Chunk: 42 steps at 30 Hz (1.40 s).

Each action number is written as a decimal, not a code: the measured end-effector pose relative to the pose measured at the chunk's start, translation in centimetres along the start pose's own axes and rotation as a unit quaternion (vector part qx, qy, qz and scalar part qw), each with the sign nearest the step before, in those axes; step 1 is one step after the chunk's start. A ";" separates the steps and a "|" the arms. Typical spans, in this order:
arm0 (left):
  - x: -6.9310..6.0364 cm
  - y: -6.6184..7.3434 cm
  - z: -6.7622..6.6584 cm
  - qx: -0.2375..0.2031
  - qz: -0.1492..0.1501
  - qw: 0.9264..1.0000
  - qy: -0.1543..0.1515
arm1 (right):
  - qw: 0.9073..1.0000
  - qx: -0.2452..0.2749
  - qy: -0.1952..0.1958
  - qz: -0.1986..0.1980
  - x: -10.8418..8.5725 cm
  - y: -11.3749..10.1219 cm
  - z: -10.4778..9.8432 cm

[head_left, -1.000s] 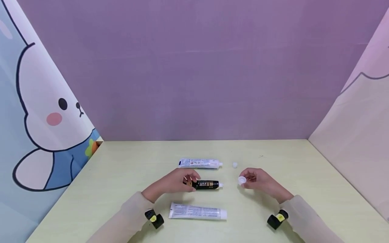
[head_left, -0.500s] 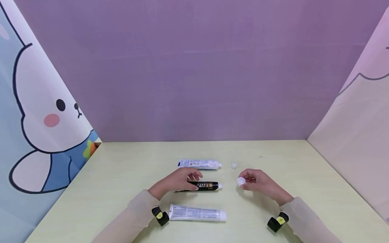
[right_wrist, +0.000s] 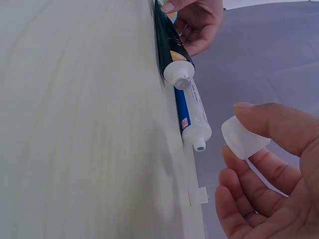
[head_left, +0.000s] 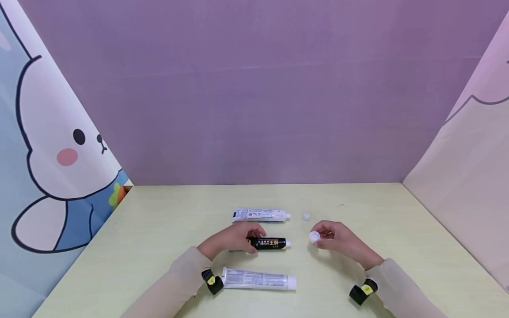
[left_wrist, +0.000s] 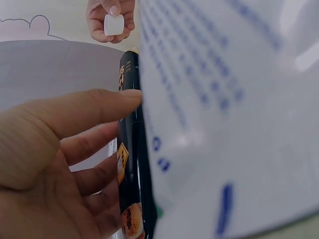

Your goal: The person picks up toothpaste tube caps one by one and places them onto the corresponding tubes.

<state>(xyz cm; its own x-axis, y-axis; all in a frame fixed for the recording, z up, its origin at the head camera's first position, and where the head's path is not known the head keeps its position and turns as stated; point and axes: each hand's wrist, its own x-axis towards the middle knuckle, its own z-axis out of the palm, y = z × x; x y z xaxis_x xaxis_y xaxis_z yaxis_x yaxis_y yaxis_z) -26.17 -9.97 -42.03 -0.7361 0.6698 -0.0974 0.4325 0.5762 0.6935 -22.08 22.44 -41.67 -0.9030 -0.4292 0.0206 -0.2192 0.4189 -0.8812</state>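
My left hand (head_left: 237, 237) holds a black toothpaste tube (head_left: 271, 243) near its middle, thumb on the near side and fingers on the far side. The tube lies with its uncapped white nozzle (right_wrist: 182, 82) pointing right. In the left wrist view, the thumb (left_wrist: 94, 107) crosses over the black tube (left_wrist: 130, 149) and the other fingers are partly hidden behind it. To the right, my right hand (head_left: 338, 236) pinches a white screw cap (head_left: 314, 236) between thumb and fingers, just above the table. The cap (right_wrist: 244, 137) has its hollow side towards the head camera.
A white toothpaste tube (head_left: 260, 215), uncapped, lies behind the black one, with a small white cap (head_left: 306, 217) off its nozzle end. Nearer me lies another white tube (head_left: 258, 279) with its cap (head_left: 291, 282) on. A purple panel (head_left: 258, 97) stands behind the table (head_left: 167, 207).
My left hand has shifted slightly right along the black tube, whose printed face has turned. The right hand and its cap stay almost in place.
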 end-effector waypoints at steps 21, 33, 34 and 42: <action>-0.7 0.3 0.4 0.008 -0.043 0.999 -0.015 | 1.000 0.001 -0.003 -0.013 -0.2 0.0 0.3; -1.1 0.8 -0.1 0.031 -0.030 0.999 -0.019 | 1.000 -0.019 -0.005 -0.016 -0.1 0.0 0.4; -1.1 0.9 -0.1 0.031 -0.029 0.999 -0.019 | 1.000 -0.018 -0.006 -0.017 -0.1 -0.1 0.5; -1.4 1.2 -0.4 0.038 -0.021 0.999 -0.009 | 0.999 -0.024 -0.005 -0.030 0.0 -0.1 0.6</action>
<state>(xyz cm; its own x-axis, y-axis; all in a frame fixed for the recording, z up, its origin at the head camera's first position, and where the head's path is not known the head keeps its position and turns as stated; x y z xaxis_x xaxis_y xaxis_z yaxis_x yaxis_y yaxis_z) -24.80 -10.41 -40.77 -0.7457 0.6518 -0.1385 0.4395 0.6373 0.6330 -21.84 21.96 -41.85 -0.8838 -0.4630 0.0673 -0.2903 0.4298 -0.8550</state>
